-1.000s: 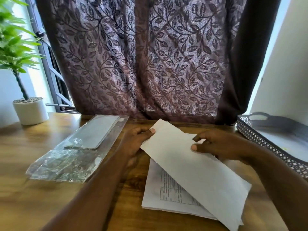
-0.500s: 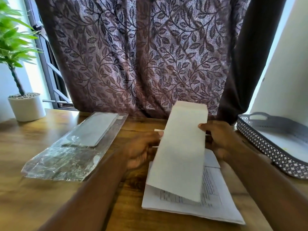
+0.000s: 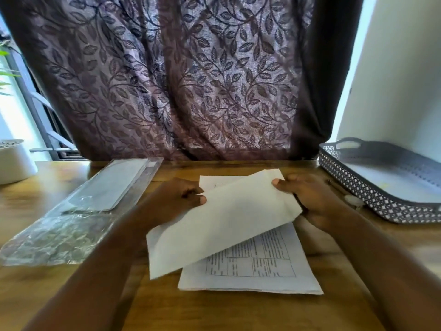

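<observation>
I hold a long white envelope [image 3: 222, 223] slantwise above a printed sheet of paper [image 3: 257, 266] that lies flat on the wooden table [image 3: 214, 311]. My left hand [image 3: 176, 199] pinches the envelope's upper left edge with the thumb on top. At the envelope's far right end, my right hand [image 3: 312, 199] grips it, thumb on top and fingers behind. The envelope's near end hangs down to the left over the sheet. Part of the sheet is hidden under it.
A clear plastic sleeve [image 3: 78, 211] with flat grey envelopes inside lies at the left. A white plant pot [image 3: 14, 161] stands at the far left edge. A grey perforated tray [image 3: 381, 185] sits at the right. A patterned curtain [image 3: 179, 80] hangs behind the table.
The envelope has been turned in both hands: first it slanted down to the right, then it stood nearly upright, and now its near end swings down to the left. The camera has moved closer.
</observation>
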A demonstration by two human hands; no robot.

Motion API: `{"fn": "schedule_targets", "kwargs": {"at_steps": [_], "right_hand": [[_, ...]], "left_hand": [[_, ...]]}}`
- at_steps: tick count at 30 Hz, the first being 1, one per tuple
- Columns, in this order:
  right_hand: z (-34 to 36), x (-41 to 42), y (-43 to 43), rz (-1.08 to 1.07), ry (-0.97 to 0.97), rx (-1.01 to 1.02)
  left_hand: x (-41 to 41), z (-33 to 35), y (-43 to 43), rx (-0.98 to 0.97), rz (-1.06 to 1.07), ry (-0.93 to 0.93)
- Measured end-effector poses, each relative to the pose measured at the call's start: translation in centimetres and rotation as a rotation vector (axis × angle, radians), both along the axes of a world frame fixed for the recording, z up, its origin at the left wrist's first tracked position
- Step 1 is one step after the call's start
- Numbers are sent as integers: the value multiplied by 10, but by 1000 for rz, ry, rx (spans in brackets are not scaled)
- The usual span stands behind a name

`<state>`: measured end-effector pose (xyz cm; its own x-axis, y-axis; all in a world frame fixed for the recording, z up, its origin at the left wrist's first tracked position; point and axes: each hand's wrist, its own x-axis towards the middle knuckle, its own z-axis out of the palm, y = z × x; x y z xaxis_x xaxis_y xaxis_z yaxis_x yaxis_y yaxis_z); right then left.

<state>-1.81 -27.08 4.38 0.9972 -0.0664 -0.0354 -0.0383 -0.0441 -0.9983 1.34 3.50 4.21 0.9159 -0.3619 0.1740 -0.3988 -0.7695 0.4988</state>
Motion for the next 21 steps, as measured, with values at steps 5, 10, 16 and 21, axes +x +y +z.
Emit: {"fn": "schedule_targets", "kwargs": {"at_steps": [5,10,16,21], "right_hand": [[-1,1,0,74,31,-90],[-5,2,5,121,14,-139],[-7,3,6,106,-57,-192],[-14,11,7,-19,-220,-457]], "left_hand": [[16,0,-10,58,152,-169],[17,-3,-46,-32,108,-241],[12,-14,-72,-238,-34,-223],[11,-25,-68,-104,-115,-186]]}}
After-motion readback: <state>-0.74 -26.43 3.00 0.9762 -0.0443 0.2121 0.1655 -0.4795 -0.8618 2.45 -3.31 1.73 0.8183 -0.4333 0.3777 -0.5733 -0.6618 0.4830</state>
